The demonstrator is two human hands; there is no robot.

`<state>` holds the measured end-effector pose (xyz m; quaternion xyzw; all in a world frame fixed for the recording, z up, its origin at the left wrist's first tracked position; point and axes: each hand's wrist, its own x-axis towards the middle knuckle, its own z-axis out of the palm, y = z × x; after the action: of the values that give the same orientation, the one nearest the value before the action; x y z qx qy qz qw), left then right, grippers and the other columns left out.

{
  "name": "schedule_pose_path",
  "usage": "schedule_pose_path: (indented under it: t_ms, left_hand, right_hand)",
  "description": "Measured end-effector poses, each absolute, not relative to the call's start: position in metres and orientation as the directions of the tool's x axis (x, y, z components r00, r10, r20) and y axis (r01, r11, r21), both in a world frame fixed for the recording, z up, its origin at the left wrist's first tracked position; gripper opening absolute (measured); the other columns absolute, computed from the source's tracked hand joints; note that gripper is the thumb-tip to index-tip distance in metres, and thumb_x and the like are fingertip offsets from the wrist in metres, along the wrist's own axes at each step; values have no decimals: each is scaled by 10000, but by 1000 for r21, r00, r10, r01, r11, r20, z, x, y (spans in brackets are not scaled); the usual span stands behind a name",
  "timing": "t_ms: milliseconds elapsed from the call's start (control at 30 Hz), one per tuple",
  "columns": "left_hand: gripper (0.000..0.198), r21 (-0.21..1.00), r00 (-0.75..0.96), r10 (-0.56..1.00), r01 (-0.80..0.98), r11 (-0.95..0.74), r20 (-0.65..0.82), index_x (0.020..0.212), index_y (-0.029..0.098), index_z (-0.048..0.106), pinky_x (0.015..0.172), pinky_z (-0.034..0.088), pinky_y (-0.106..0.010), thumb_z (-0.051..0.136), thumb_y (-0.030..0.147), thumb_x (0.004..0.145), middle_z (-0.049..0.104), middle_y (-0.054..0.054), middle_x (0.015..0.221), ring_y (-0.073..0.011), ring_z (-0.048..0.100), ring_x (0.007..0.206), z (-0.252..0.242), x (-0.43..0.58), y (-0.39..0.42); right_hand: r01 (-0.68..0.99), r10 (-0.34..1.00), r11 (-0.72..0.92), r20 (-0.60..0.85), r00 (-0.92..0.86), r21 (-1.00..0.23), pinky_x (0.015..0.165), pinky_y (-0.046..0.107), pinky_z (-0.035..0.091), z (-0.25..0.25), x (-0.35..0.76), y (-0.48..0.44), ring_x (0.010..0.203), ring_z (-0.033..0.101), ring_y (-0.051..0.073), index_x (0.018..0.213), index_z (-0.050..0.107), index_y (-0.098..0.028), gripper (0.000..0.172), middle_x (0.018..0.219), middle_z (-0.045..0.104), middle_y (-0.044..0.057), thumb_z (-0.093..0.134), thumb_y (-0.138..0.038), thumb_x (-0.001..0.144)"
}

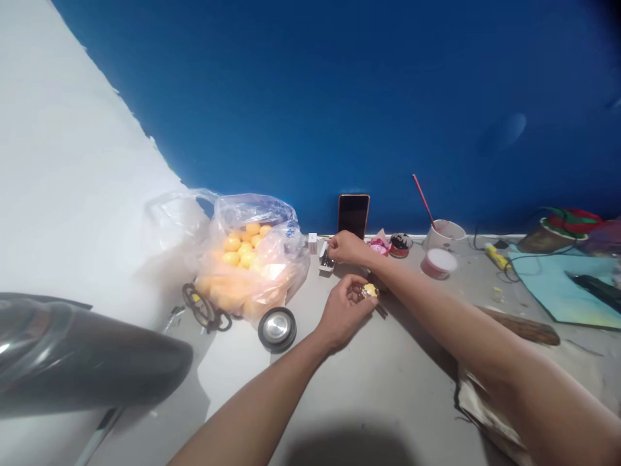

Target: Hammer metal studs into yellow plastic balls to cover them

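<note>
open box (326,270): paper-like | bag (259,259): thin glossy plastic | disc (277,328): shiny metal centre | stick (526,328): wood

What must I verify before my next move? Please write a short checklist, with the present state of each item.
1. Left hand holding the small yellow piece: ok, between the fingers.
2. Right hand at the small white box: ok.
3. Right hand pinching something: cannot tell, too small to see.
4. Phone standing: ok, upright by the blue wall.
5. Area beside the right forearm free: not ok, a wooden piece lies close.
</note>
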<state>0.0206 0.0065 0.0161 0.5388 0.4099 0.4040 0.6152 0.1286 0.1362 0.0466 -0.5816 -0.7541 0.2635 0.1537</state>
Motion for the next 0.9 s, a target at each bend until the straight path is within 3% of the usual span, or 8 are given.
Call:
schedule_pose_path:
  t_ms: [133,300,500,700,800,900]
  left_hand:
    - [288,996,343,938,-44,76,-56,1007,174,625,699,453,-282,768,262,774,669,-38,862,-150,582,765,16,20,6]
    - [298,992,336,940,-82,92,-59,1013,176,628,702,466,-278,778,260,770,666,-37,852,-144,590,765,12,19,8]
    - [431,918,224,968,-351,186,-111,1032,206,560,579,442,-245,805,239,680,641,21,785,-101,567,603,6,21,17]
    - [511,883,196,970,-416,216,-145,1032,206,530,549,458,-237,844,251,631,671,20,831,-107,605,605,7,19,23]
    - [532,879,225,961,-409,245,-163,1054,208,530,569,472,-245,859,253,639,682,12,866,-117,626,635,8,17,22]
    - [535,879,239,952,-388,276,-194,1059,212,534,583,480,-258,866,243,640,689,7,874,-123,633,634,10,15,23]
  right_hand:
    - [650,961,158,-36,-274,-743,526,210,329,46,130,134,544,467,94,586,618,-149,124,535,531,-35,566,-192,690]
    - [489,975,88,-26,-222,-868,504,223,318,54,134,126,510,415,89,531,561,-172,166,510,521,-29,575,-254,675]
    - [284,975,-20,-81,-206,-959,434,224,220,72,168,83,442,338,72,681,632,-180,147,511,521,-44,628,-326,690]
    - [56,991,-117,-120,-51,-991,438,225,332,58,194,30,461,475,87,637,610,-183,156,686,722,55,705,-307,636]
    - [-69,994,-108,-108,-1,-992,468,247,410,46,198,24,483,532,103,624,581,-195,177,737,738,58,729,-292,617]
    - [-23,997,-82,-82,0,-996,436,239,358,44,201,26,435,484,83,637,601,-190,160,673,694,24,732,-283,642]
